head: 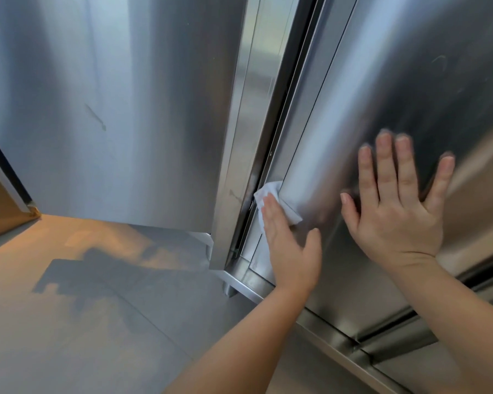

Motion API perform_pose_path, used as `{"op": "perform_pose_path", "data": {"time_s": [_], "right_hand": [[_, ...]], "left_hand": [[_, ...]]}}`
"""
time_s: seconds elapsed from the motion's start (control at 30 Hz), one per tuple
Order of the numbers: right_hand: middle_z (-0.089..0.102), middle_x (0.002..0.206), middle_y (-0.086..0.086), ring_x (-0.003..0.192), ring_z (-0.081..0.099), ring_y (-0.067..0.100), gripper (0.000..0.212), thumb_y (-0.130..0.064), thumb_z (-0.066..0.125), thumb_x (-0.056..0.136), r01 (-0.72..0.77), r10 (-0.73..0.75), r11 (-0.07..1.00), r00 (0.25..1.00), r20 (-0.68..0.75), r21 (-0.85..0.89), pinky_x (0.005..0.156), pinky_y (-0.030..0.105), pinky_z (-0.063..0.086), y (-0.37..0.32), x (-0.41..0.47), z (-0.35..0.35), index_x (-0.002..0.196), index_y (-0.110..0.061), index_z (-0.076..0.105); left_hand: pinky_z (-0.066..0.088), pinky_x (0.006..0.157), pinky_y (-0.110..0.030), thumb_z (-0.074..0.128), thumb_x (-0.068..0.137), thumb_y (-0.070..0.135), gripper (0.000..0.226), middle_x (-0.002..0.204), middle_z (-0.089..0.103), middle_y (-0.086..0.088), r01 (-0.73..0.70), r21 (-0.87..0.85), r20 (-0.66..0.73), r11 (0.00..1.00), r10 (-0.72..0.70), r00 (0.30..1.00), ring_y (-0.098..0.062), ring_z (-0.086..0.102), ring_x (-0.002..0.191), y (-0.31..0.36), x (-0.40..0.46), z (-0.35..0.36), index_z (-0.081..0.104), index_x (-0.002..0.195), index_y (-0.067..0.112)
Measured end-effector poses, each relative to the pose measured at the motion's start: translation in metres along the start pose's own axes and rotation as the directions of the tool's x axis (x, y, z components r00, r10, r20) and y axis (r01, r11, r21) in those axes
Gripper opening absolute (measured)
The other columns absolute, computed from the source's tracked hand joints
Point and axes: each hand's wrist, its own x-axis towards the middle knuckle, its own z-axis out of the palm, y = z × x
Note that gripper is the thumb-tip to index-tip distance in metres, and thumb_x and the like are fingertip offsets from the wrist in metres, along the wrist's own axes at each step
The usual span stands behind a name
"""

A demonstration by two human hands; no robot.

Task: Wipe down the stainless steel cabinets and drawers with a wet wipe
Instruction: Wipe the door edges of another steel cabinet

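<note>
The left hand (289,245), fingers straight, is pressing a crumpled white wet wipe (273,203) against the left edge of the brushed stainless steel cabinet door (382,81). The right hand (396,211) is lying flat, fingers spread, on that door further right, holding nothing.

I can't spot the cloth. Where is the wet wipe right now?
In the head view, the wet wipe sits low centre, pressed under the left hand against the cabinet door's left edge, beside the dark gap.
</note>
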Motion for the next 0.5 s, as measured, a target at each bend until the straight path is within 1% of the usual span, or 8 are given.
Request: {"op": "perform_pose_path", "data": {"time_s": [0.1, 0.17, 0.27, 0.3, 0.4, 0.43, 0.47, 0.5], "right_hand": [[0.011, 0.162, 0.014, 0.15, 0.009, 0.029, 0.069, -0.04, 0.043, 0.099, -0.004, 0.004, 1.0, 1.0, 0.003, 0.005, 0.117, 0.061, -0.003, -0.001, 0.0, 0.001, 0.154, -0.007, 0.018], [0.009, 0.162, 0.014, 0.15, 0.008, 0.029, 0.069, -0.04, 0.042, 0.099, -0.008, 0.008, 1.0, 1.0, 0.003, 0.009, 0.116, 0.06, -0.005, 0.0, -0.001, 0.001, 0.154, -0.007, 0.017], [0.008, 0.162, 0.014, 0.15, 0.007, 0.03, 0.068, -0.04, 0.04, 0.1, -0.008, 0.008, 1.0, 1.0, 0.005, 0.001, 0.115, 0.062, -0.003, 0.0, -0.001, 0.002, 0.154, -0.007, 0.017], [0.007, 0.162, 0.014, 0.15, 0.007, 0.03, 0.068, -0.04, 0.04, 0.1, -0.009, 0.009, 1.0, 1.0, 0.007, 0.0, 0.115, 0.062, -0.002, 0.0, -0.001, 0.002, 0.154, -0.007, 0.017], [0.008, 0.162, 0.013, 0.15, 0.007, 0.03, 0.069, -0.041, 0.04, 0.1, -0.013, 0.013, 1.0, 1.0, 0.014, -0.001, 0.116, 0.061, -0.004, 0.001, -0.001, 0.003, 0.155, -0.007, 0.016], [0.009, 0.162, 0.013, 0.15, 0.007, 0.029, 0.069, -0.041, 0.04, 0.099, -0.015, 0.015, 1.0, 1.0, 0.015, -0.002, 0.116, 0.06, -0.004, 0.002, 0.0, 0.003, 0.155, -0.008, 0.016], [0.009, 0.162, 0.013, 0.15, 0.008, 0.029, 0.069, -0.041, 0.04, 0.099, -0.015, 0.015, 1.0, 1.0, 0.014, -0.006, 0.117, 0.06, -0.003, 0.002, 0.0, 0.003, 0.155, -0.008, 0.016], [0.01, 0.162, 0.013, 0.15, 0.009, 0.029, 0.069, -0.042, 0.04, 0.099, -0.015, 0.015, 1.0, 1.0, 0.012, -0.011, 0.117, 0.06, -0.003, 0.001, 0.0, 0.003, 0.155, -0.008, 0.017]], "left_hand": [[0.009, 0.124, -0.036, 0.058, 0.086, 0.019, 0.092, 0.164, -0.001, 0.016, 0.138, 0.03, 0.036, 0.99, -0.139, 0.99, 0.0, -0.004, 0.149, -0.023, -0.008, -0.007, 0.0, 0.157, 0.027], [0.013, 0.123, -0.039, 0.059, 0.088, 0.019, 0.092, 0.164, -0.001, 0.012, 0.255, 0.083, 0.05, 0.963, -0.26, 0.964, -0.006, 0.0, 0.151, -0.042, -0.01, -0.013, -0.001, 0.157, 0.026], [0.02, 0.12, -0.043, 0.061, 0.089, 0.022, 0.092, 0.165, 0.007, 0.0, 0.449, 0.173, 0.091, 0.877, -0.468, 0.879, -0.021, 0.012, 0.151, -0.066, -0.007, -0.024, -0.001, 0.157, 0.024], [0.022, 0.119, -0.043, 0.06, 0.09, 0.023, 0.091, 0.164, 0.01, -0.005, 0.493, 0.188, 0.113, 0.849, -0.517, 0.848, -0.024, 0.014, 0.15, -0.073, -0.006, -0.028, -0.001, 0.157, 0.022], [0.022, 0.119, -0.045, 0.057, 0.092, 0.024, 0.086, 0.162, 0.018, -0.011, 0.555, 0.2, 0.146, 0.807, -0.585, 0.798, -0.029, 0.018, 0.148, -0.083, -0.004, -0.035, 0.002, 0.158, 0.019], [0.025, 0.117, -0.043, 0.057, 0.092, 0.023, 0.083, 0.16, 0.024, -0.01, 0.576, 0.175, 0.125, 0.799, -0.598, 0.791, -0.028, 0.023, 0.146, -0.082, -0.002, -0.035, 0.006, 0.158, 0.02], [0.031, 0.114, -0.038, 0.056, 0.092, 0.021, 0.08, 0.155, 0.035, -0.006, 0.592, 0.13, 0.098, 0.796, -0.604, 0.791, -0.023, 0.034, 0.14, -0.078, -0.002, -0.033, 0.01, 0.158, 0.022], [0.038, 0.106, -0.029, 0.056, 0.092, 0.019, 0.077, 0.146, 0.046, 0.002, 0.594, 0.081, 0.075, 0.8, -0.599, 0.797, -0.013, 0.046, 0.128, -0.073, -0.002, -0.031, 0.014, 0.157, 0.025]]}}
